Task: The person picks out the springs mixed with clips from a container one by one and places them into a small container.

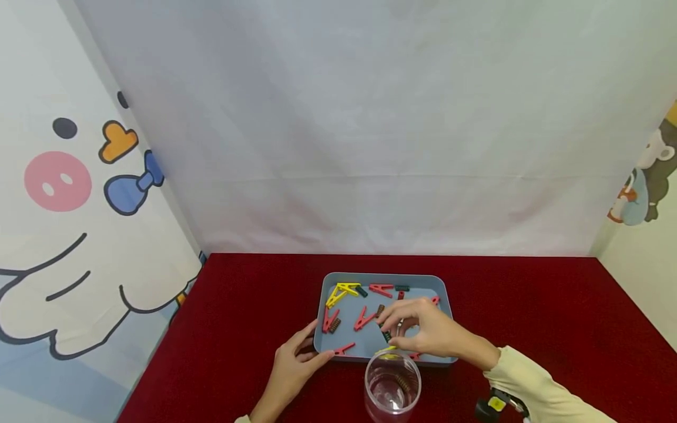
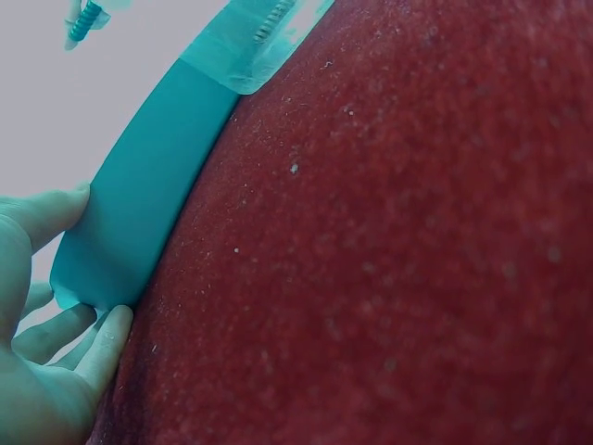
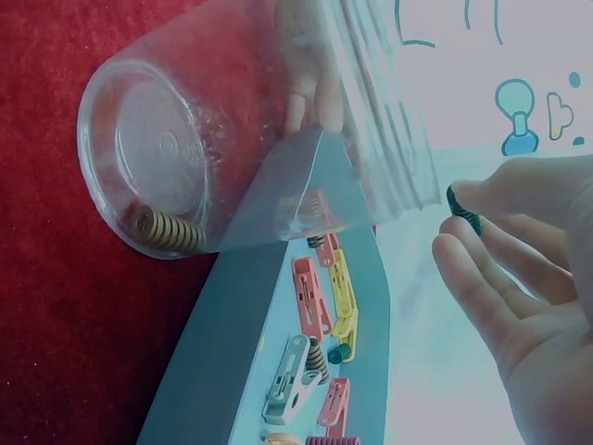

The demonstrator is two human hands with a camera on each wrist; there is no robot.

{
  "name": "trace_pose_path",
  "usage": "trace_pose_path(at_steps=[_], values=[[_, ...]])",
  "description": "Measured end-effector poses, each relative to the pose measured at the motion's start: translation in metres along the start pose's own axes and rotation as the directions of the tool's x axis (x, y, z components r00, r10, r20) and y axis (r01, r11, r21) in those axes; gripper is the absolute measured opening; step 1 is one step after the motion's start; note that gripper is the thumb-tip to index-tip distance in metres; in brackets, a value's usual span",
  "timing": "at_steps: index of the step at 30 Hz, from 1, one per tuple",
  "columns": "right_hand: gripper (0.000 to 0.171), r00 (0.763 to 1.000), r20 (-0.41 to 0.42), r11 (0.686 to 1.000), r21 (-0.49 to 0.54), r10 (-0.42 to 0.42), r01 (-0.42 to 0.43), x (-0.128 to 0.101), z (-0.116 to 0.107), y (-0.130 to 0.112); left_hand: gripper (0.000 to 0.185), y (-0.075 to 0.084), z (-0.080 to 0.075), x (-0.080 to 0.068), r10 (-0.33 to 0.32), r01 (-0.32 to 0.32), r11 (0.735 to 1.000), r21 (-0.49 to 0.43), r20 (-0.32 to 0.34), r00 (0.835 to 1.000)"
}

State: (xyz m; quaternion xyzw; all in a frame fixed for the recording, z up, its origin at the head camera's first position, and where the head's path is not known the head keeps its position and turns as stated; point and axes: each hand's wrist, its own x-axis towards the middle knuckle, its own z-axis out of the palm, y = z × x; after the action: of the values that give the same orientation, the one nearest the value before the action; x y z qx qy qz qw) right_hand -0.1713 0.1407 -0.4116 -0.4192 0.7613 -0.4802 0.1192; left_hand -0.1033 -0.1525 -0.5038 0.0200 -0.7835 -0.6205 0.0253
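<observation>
My right hand (image 1: pixel 423 329) pinches a small dark green spring (image 3: pixel 464 211) between thumb and fingertips, above the tray and near the mouth of a clear plastic jar (image 1: pixel 392 385). Inside that jar a brown coil spring (image 3: pixel 170 229) lies at the bottom. A shallow blue-grey tray (image 1: pixel 381 274) sits behind the jar. My left hand (image 1: pixel 296 358) grips its near left corner, thumb on the front wall and fingers round the side. In the tray lie red clips (image 1: pixel 364 320), yellow clips (image 1: pixel 341 291), a brown spring (image 1: pixel 335 325) and a dark green spring (image 1: pixel 402 288).
A dark red cloth (image 1: pixel 254 299) covers the table. Behind it hangs a white curtain (image 1: pixel 396 135). Cartoon-printed panels stand at the left and right. The jar stands close against the tray's front wall.
</observation>
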Motion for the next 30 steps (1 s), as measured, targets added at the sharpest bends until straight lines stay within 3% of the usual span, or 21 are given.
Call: trace_pose_path(at_steps=[30], values=[[0.013, 0.99, 0.029, 0.99, 0.02, -0.139, 0.138, -0.011, -0.001, -0.009, 0.07, -0.001, 0.002, 0.003, 0.004, -0.003, 0.999, 0.033, -0.01, 1.0]])
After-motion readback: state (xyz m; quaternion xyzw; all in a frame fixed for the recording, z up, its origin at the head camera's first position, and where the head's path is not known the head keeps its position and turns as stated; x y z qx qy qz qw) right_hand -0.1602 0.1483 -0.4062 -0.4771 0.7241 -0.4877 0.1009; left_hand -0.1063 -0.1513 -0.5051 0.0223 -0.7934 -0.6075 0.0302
